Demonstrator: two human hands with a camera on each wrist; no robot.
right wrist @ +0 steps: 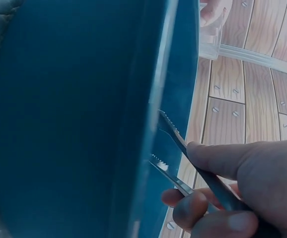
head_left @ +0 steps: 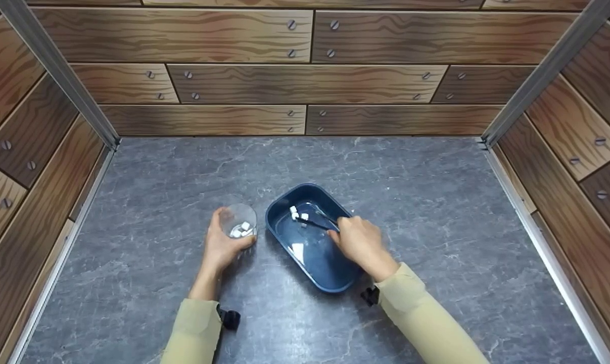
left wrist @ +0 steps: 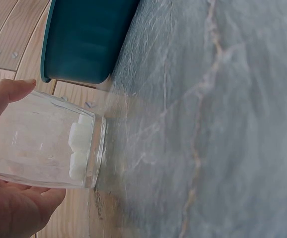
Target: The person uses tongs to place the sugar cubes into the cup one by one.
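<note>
A clear glass (head_left: pixel 240 217) with several white cubes (head_left: pixel 246 226) in its bottom stands on the grey surface; my left hand (head_left: pixel 223 246) grips it around its side. In the left wrist view, the thumb and fingers of that hand (left wrist: pixel 14 198) lie on opposite sides of the glass (left wrist: pixel 39 144). To its right is a blue tray (head_left: pixel 325 263), where several white cubes (head_left: pixel 305 216) lie toward the far left end. My right hand (head_left: pixel 360 241) holds dark tweezers (head_left: pixel 315 223) over the tray. Their two arms stand apart in the right wrist view, the serrated tips (right wrist: pixel 171 124) partly behind the tray wall.
Wood-patterned walls (head_left: pixel 305 83) enclose the grey marbled surface (head_left: pixel 411 192) at the back and both sides. Metal strips (head_left: pixel 547 242) run along the side edges. A black wrist device (head_left: pixel 230 319) sits by the left sleeve, another (head_left: pixel 369 296) by the right.
</note>
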